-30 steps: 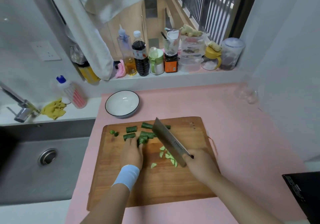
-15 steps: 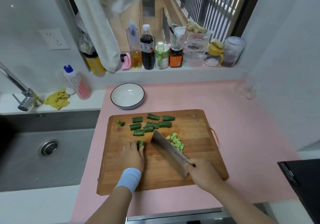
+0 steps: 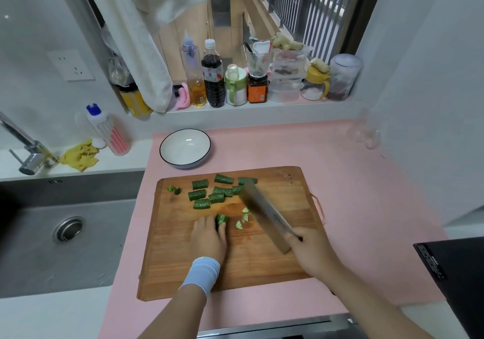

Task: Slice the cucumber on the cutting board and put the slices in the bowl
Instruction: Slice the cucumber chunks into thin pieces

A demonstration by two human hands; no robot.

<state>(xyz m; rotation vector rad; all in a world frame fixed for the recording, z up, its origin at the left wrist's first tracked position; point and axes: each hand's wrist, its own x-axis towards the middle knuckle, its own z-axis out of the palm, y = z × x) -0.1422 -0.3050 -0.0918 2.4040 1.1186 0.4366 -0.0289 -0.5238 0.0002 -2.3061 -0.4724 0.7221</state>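
A wood board (image 3: 183,265) lies on the pink counter (image 3: 361,194). The left hand (image 3: 208,238) rests on the board, and its fingers (image 3: 203,224) curl round a short cucumber (image 3: 221,218) and hold it down. Just to the right of it lie a few small pale slices (image 3: 242,219). The right hand (image 3: 313,253) grips the handle of a big knife (image 3: 264,210) with its fingers wrapped tight round it. The blade (it looks blurry) slants away from the hand, right beside the slices, and its tip covers some of the green chunks (image 3: 209,194) near the far edge of the board. Two tiny bits (image 3: 174,189) sit alone by the far left corner. A white bowl (image 3: 185,148) with a dark rim stands on the counter just past the board, apart from all the cut pieces. A grey sink (image 3: 65,234) is on the left, and bottles (image 3: 213,76) stand in a row on the window sill.
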